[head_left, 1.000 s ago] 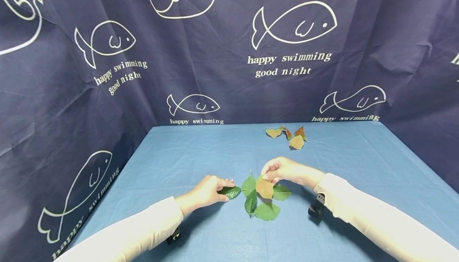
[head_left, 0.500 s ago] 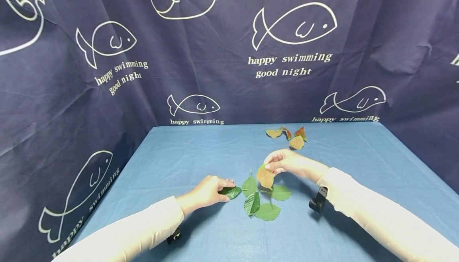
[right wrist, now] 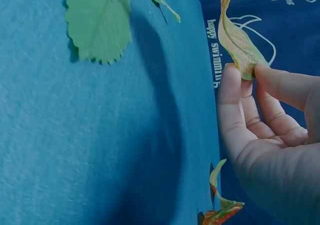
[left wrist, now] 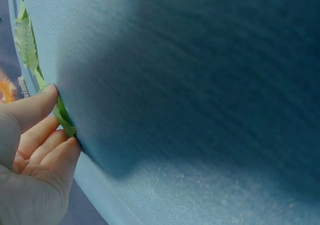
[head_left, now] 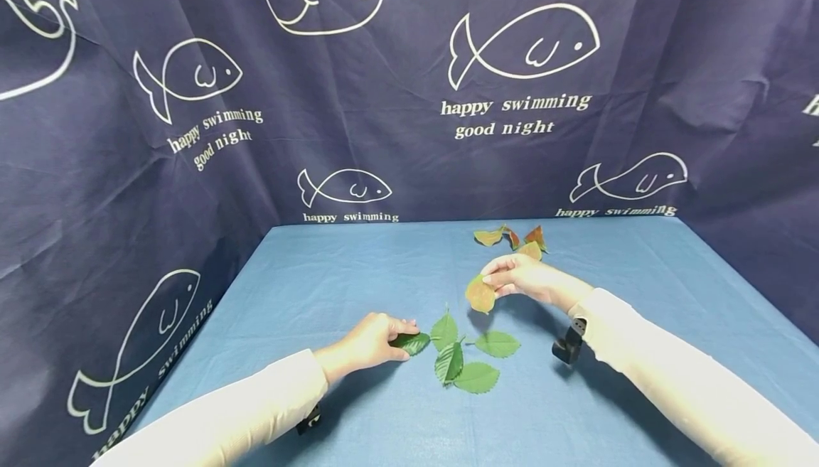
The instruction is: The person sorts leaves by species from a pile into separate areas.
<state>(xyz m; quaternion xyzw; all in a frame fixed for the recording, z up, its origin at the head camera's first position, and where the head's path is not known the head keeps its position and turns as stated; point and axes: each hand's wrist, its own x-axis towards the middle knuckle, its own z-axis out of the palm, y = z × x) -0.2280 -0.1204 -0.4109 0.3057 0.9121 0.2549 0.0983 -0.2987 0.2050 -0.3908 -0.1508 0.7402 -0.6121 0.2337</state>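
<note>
The right hand (head_left: 521,278) has lifted the yellow leaf (head_left: 480,294) off the green leaves (head_left: 476,377) and moved it toward the surface's (head_left: 358,275) far edge, so those green ones now lie uncovered nearer the front edge. Thumb and fingertips pinch it by one end. It is orange-tinged, curled, greener at the pinched end. The left hand (head_left: 374,341) holds another leaf (head_left: 412,343) between thumb and fingers, left of the green ones.

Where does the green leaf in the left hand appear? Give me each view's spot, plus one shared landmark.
Head: the green leaf lies lower middle, between thumb and fingers of the left hand.
Left wrist: left side, near mid-height, in that hand.
Right wrist: not in it.
Shared landmark: the blue tabletop, in all three.
</note>
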